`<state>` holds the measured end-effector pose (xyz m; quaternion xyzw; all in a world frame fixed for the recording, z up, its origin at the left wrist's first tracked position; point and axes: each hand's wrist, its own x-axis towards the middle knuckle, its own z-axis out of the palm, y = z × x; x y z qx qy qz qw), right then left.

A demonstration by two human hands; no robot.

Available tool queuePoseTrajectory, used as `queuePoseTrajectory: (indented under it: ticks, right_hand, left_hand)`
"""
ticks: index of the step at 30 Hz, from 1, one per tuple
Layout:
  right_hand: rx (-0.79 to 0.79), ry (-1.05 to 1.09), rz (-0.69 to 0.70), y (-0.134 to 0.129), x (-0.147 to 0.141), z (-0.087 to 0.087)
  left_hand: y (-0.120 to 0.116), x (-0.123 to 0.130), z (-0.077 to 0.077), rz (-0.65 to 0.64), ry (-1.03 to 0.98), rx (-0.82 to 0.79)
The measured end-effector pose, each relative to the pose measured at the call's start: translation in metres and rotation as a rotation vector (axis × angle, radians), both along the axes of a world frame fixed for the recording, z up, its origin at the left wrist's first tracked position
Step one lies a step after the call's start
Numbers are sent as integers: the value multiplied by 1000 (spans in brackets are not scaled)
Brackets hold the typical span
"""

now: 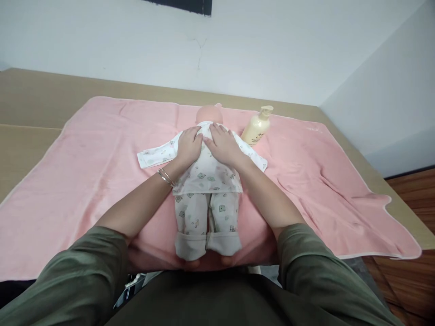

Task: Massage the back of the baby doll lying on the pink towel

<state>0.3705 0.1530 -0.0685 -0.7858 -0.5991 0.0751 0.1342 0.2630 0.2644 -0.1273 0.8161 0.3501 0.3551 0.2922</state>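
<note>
A baby doll point(210, 176) in a white patterned top and trousers lies on a pink blanket, its bald head point(209, 114) away from me and its feet toward me. It seems to lie face down, though the face is hidden. My left hand point(189, 144) rests flat on the left of its upper back, fingers stretched out. On the right of the upper back lies my right hand point(224, 142), also flat, with its thumb close to the left one. Both sleeves of the top spread out sideways. Neither hand holds anything.
The pink blanket point(112, 167) covers much of a wooden table point(37, 97), with wrinkles at its right side. A cream pump bottle point(257, 127) lies tilted beside the doll's right sleeve. Behind the table stands a white wall point(136, 50).
</note>
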Motion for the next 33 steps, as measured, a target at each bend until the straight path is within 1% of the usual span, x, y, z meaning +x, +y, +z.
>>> queuePoseTrajectory:
  ticks: [2,5,8,10,12,15,17,19,22,24,26,29,31,33]
  right_hand:
    - [75,46,-14,9,16,-10]
    - [250,112,-64,14,24,-20]
    - [480,152,-87,10,22,-19]
    - [568,120,-54,7,18,-15]
    - [565,77,-5,6,11,-14]
    - [436,61,49,8,0,-20]
    - [362,73,58,9,-5,-24]
    - [381,89,46,9,-4,-22]
    - [496,84,41,5,4,-13]
    - [526,63,38,4,6,-11]
    - [488,50,13,5,3,-16]
    - [395,50,-44,8,-5,-30]
    - [401,53,-70,9,-8,-33]
    - [444,54,-64,8,-7,-30]
  left_hand:
    - [1,1,-3,1,-27,12]
    - [3,1,-6,-2,-62,8]
    - [4,1,-8,-14,-98,-6]
    - [4,0,-9,-22,-117,-9]
    - [4,0,-10,-25,-127,-7]
    - [3,1,-11,-11,-134,2]
    - [3,1,-11,2,-138,8]
    - [2,1,-11,2,-141,9]
    - [2,1,-10,-1,-145,0]
    - [2,1,-10,-2,-141,-5]
    - [3,1,-10,-6,-132,-5]
    - [3,1,-10,-4,-122,3]
    - [2,1,-10,-2,-123,3]
    - [1,1,-10,6,-124,-3]
